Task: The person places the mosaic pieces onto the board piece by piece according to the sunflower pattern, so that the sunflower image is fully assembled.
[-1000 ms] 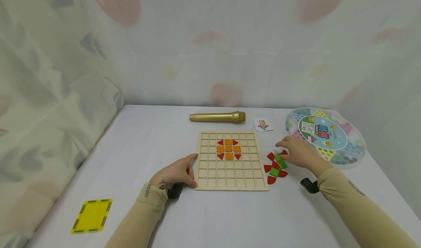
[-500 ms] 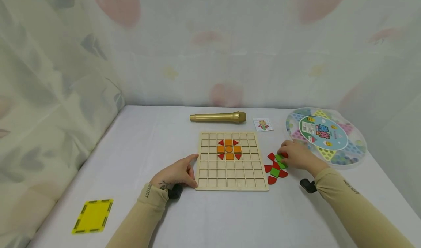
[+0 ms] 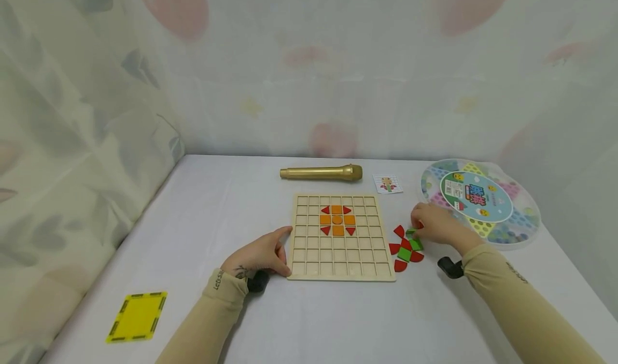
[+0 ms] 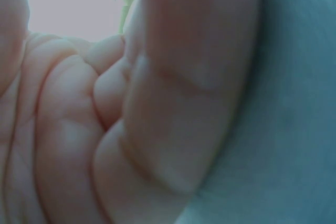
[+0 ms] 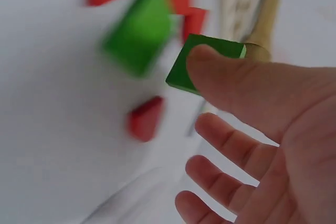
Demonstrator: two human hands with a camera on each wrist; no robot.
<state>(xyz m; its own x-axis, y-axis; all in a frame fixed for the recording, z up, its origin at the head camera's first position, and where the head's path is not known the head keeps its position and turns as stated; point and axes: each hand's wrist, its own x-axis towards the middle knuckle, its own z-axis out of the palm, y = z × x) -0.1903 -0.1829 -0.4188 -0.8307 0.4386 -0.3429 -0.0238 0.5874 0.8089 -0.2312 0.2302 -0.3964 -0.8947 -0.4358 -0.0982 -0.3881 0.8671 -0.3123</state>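
Note:
In the right wrist view, my right hand (image 3: pixel 439 224) pinches a green square tile (image 5: pixel 180 73) with its thumb on the near face; the other fingers are loosely bent. Below it lie other green tiles (image 3: pixel 404 254) and several red pieces (image 3: pixel 401 266), some quarter-round. My left hand (image 3: pixel 260 253) rests at the left edge of a wooden grid board (image 3: pixel 340 254), index fingertip and thumb spread apart against that edge. Its remaining fingers are curled in the left wrist view. On the board, orange squares surround an orange disc (image 3: pixel 337 220), with red triangles (image 3: pixel 325 230) at the corners.
Behind the board lies a gold microphone (image 3: pixel 321 173), with a small pattern card (image 3: pixel 388 184) to its right. A round clear game case (image 3: pixel 523 213) with a colourful label stands back right, close behind the right hand. A yellow square (image 3: pixel 137 317) lies front left.
My right hand has come down onto the pieces, closed thumb and fingers on a green tile and tipped it up. The left hand stays at the board's edge.

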